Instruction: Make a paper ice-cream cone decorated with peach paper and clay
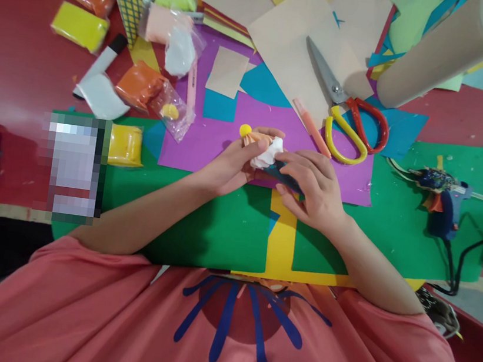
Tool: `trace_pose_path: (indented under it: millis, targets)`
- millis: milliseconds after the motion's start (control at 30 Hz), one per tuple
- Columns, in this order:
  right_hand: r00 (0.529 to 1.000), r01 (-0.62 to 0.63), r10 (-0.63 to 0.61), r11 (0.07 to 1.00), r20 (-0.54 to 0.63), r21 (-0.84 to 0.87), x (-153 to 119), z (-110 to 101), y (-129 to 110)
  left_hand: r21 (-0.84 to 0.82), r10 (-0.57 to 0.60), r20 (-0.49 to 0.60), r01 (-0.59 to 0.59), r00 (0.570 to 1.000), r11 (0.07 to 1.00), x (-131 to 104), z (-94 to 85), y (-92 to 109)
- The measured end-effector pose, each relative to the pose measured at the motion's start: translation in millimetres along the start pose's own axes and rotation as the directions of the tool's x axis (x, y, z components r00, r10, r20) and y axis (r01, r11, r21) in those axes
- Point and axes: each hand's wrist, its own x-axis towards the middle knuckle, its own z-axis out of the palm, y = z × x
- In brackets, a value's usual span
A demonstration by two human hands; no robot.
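Observation:
Between my two hands is a small model ice cream cone [267,153], lying on its side with its top toward the left. It has a ruffled white clay layer, a peach-coloured swirl and a yellow ball at the tip. My left hand [239,160] is closed around the swirl and white layer, thumb on top. The fingers of my right hand [314,185] wrap the dark blue cone part, which they mostly hide. Beneath lies a purple sheet [196,154] on a larger green sheet [209,224].
Scissors [335,92] with red and yellow handles and a peach pen [312,128] lie beyond my hands. A glue gun [445,208] with cords is at right, a cardboard tube [449,51] behind it. Packs of clay [80,26] and a patterned paper cone [128,9] crowd the left.

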Motion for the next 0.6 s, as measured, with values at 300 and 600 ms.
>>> trace_pose_path:
  millis: [300,600]
  targets:
    - [1.0,0.015,-0.014,1.0,-0.01,0.027,-0.2,0.7,-0.8,-0.009,-0.006,0.019,0.007,1.0,1.0,-0.3,-2.8,-0.1]
    - [0.991,0.007,0.01,0.992,-0.132,0.125,-0.6,1.5,-0.3,0.005,-0.019,0.01,0.019,1.0,1.0,1.3,-2.9,3.2]
